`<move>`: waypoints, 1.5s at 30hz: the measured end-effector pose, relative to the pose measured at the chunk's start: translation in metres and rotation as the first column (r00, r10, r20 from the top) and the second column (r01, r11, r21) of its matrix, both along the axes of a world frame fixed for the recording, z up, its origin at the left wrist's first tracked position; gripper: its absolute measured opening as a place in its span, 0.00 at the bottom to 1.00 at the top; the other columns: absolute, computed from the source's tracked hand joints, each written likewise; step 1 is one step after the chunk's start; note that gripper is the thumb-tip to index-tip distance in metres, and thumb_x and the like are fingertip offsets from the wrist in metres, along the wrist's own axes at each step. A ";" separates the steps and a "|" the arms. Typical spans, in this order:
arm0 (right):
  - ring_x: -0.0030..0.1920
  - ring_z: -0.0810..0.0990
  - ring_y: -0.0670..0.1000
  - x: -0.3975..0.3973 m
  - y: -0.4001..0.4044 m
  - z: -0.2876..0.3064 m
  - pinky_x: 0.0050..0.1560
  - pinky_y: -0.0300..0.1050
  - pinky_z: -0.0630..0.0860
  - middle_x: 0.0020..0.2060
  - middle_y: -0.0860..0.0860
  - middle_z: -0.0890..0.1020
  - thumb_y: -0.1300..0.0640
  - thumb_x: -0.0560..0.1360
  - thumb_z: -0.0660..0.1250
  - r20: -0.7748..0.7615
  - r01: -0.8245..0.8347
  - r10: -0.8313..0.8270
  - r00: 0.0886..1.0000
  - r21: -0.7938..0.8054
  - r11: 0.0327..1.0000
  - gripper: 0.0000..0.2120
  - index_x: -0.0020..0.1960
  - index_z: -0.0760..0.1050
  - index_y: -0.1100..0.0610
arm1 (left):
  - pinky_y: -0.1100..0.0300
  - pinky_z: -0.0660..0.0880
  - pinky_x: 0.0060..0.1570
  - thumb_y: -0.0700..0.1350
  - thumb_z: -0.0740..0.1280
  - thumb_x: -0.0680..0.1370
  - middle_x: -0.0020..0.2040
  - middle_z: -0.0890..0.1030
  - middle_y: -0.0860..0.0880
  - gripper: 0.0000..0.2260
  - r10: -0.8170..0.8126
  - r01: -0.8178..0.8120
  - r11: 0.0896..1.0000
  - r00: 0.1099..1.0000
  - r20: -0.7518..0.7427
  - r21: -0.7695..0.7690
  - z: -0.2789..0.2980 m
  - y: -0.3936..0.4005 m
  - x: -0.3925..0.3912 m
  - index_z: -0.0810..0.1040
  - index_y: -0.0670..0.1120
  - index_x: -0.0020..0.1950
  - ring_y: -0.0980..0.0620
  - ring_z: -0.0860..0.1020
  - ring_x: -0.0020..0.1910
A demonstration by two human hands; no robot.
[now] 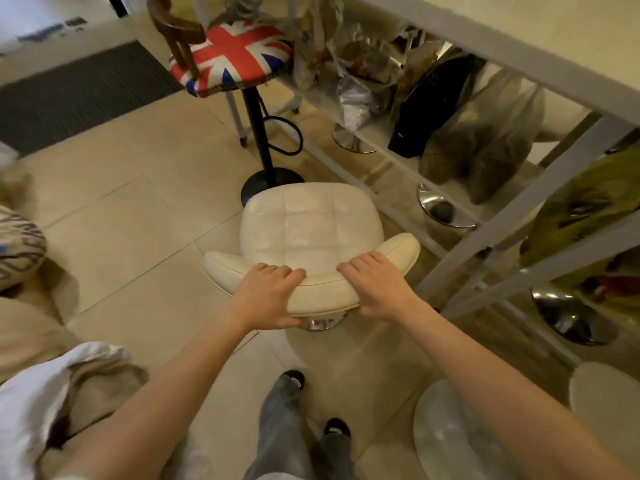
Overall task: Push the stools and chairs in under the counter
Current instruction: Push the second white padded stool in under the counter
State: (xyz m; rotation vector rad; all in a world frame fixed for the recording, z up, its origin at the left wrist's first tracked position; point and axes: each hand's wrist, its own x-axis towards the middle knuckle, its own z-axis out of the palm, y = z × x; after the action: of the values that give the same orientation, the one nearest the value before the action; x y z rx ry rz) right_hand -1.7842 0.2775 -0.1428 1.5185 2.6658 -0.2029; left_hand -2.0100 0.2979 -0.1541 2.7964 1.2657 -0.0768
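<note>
A cream padded stool [308, 226] with a low curved backrest stands in front of me on the tiled floor, just left of the counter frame. My left hand [266, 294] and my right hand [375, 284] both grip its backrest, fingers over the top edge. Farther off, a Union Jack stool [232, 57] on a black post with a wooden back sits at the counter's far end. The white counter [519, 39] runs along the right, with a shelf beneath it.
Bags [440, 102] and bundles fill the shelf under the counter. Chrome stool bases [446, 211] show beneath it. Two round pale seats [450, 431] lie at the lower right. A dark mat [76, 91] is at the upper left, cushions and cloth [38, 393] at the left.
</note>
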 end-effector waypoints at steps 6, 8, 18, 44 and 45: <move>0.44 0.77 0.59 0.004 0.013 0.001 0.50 0.51 0.71 0.44 0.56 0.79 0.52 0.58 0.75 -0.022 -0.001 0.001 1.000 0.019 1.000 0.25 0.51 0.74 0.60 | 0.56 0.74 0.33 0.67 0.64 0.62 0.34 0.79 0.49 0.29 -0.044 0.037 0.996 0.996 0.076 0.087 -0.007 0.016 0.001 0.75 0.46 0.51 0.46 0.78 0.30; 0.43 0.78 0.58 0.008 0.021 0.001 0.48 0.50 0.73 0.42 0.55 0.80 0.51 0.57 0.76 -0.016 0.003 -0.003 1.000 0.022 1.000 0.25 0.50 0.74 0.59 | 0.56 0.74 0.33 0.66 0.67 0.61 0.35 0.79 0.49 0.29 -0.057 0.045 0.993 0.993 0.105 0.113 -0.010 0.023 0.005 0.74 0.46 0.51 0.46 0.78 0.31; 0.42 0.78 0.58 0.023 0.062 0.002 0.46 0.49 0.74 0.41 0.55 0.80 0.57 0.52 0.75 -0.001 0.058 -0.058 0.998 0.002 0.998 0.26 0.50 0.75 0.59 | 0.56 0.73 0.32 0.68 0.61 0.65 0.33 0.80 0.49 0.29 -0.152 0.081 0.961 0.953 0.263 0.263 -0.021 0.069 0.019 0.76 0.44 0.50 0.47 0.78 0.30; 0.51 0.78 0.55 0.073 0.137 0.013 0.57 0.50 0.70 0.49 0.53 0.81 0.55 0.60 0.76 0.005 0.220 -0.220 0.975 -0.002 0.975 0.24 0.55 0.75 0.56 | 0.56 0.76 0.34 0.64 0.69 0.63 0.36 0.81 0.48 0.27 -0.265 0.227 0.952 0.947 0.183 0.206 -0.022 0.173 0.078 0.77 0.44 0.50 0.47 0.78 0.31; 0.49 0.79 0.55 0.077 0.140 0.012 0.56 0.50 0.71 0.47 0.53 0.81 0.55 0.59 0.77 0.014 0.226 -0.226 0.974 0.005 0.974 0.25 0.53 0.75 0.55 | 0.56 0.76 0.34 0.64 0.70 0.63 0.36 0.81 0.48 0.27 -0.259 0.222 0.955 0.949 0.183 0.197 -0.022 0.174 0.083 0.77 0.44 0.50 0.47 0.79 0.32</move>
State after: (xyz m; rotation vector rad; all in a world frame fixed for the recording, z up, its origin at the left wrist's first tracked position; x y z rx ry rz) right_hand -1.7068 0.4171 -0.1305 1.8155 2.4789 -0.1971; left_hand -1.9272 0.4724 -0.1759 2.9968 0.9210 0.3197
